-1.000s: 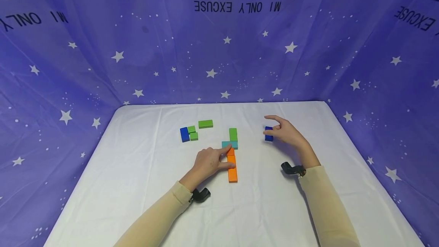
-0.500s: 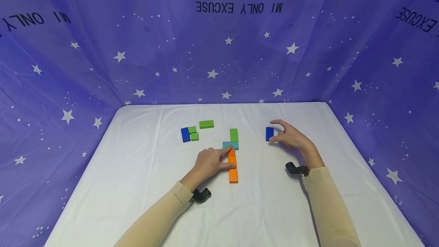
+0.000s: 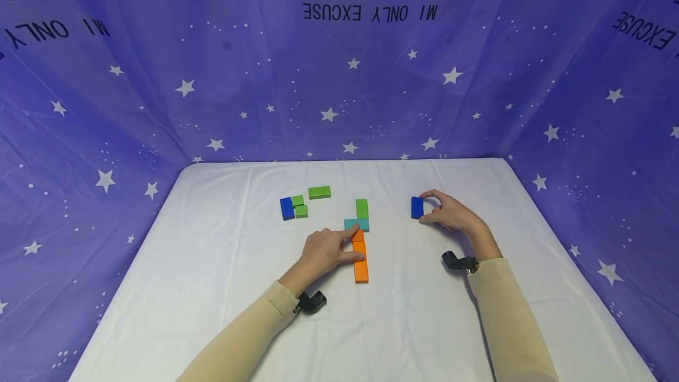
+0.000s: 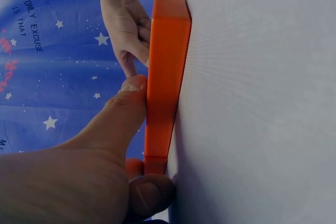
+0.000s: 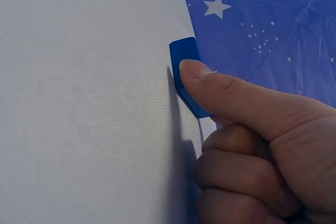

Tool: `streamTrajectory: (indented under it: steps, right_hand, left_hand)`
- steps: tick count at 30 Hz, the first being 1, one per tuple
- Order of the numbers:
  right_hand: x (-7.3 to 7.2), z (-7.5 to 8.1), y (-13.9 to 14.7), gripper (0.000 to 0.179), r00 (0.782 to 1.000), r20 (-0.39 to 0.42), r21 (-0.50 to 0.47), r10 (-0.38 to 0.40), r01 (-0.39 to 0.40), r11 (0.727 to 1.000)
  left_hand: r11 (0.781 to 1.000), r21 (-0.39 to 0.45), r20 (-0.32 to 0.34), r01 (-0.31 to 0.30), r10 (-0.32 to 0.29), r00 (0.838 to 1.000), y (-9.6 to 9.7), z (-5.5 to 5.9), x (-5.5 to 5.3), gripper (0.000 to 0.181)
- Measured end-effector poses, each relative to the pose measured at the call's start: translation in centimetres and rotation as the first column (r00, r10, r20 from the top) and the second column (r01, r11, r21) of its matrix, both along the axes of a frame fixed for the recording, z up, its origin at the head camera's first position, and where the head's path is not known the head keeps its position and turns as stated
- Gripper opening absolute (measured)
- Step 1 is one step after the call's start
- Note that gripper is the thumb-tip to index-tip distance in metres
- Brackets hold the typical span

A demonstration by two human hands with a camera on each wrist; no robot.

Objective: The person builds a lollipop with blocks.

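In the head view, a blue block lies on the white table right of the middle. My right hand pinches it between thumb and index finger at its near and far ends; the right wrist view shows the thumb against the blue block. My left hand rests its thumb on a long orange block and its index finger where a small orange block meets a teal block. Green blocks continue that line away from me.
Back left, another blue block stands beside two small green blocks. A longer green block lies behind them. Starry purple cloth walls the back and sides of the white table.
My right thumb and index finger, earlier spread around the blue block, have closed onto its ends. The right hand shifted slightly right, then settled. The left hand stays in place.
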State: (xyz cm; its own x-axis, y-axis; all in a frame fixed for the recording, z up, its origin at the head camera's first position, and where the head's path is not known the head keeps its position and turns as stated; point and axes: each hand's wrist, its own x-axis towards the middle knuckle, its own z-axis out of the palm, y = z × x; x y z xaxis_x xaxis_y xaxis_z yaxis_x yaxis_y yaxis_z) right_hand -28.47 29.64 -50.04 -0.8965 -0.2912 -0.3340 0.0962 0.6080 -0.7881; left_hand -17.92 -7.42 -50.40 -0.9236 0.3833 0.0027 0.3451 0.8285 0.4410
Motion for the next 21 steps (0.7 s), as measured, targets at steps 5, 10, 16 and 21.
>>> streamTrajectory:
  steps: [5,10,16,21]
  right_hand:
    - [0.2,0.3,-0.3,0.076,0.999,-0.037,0.002,-0.003,0.003,1.0]
    - [0.3,0.5,-0.5,0.075,0.996,-0.085,0.015,-0.009,0.01,1.0]
    - [0.3,0.7,-0.9,0.074,0.993,-0.118,0.021,0.0,0.003,1.0]
    - [0.3,1.0,-1.3,0.073,0.994,-0.109,-0.002,-0.002,0.002,1.0]
  left_hand:
    - [1.0,-0.003,-0.001,-0.001,0.001,1.0,0.0,0.1,0.1,0.081]
    - [1.0,-0.004,0.0,-0.003,0.003,1.0,0.0,0.1,0.1,0.081]
    - [1.0,-0.003,0.002,-0.005,0.005,1.0,0.0,0.1,0.0,0.081]
    - [1.0,0.0,0.002,-0.001,0.001,1.0,0.0,0.2,0.1,0.081]
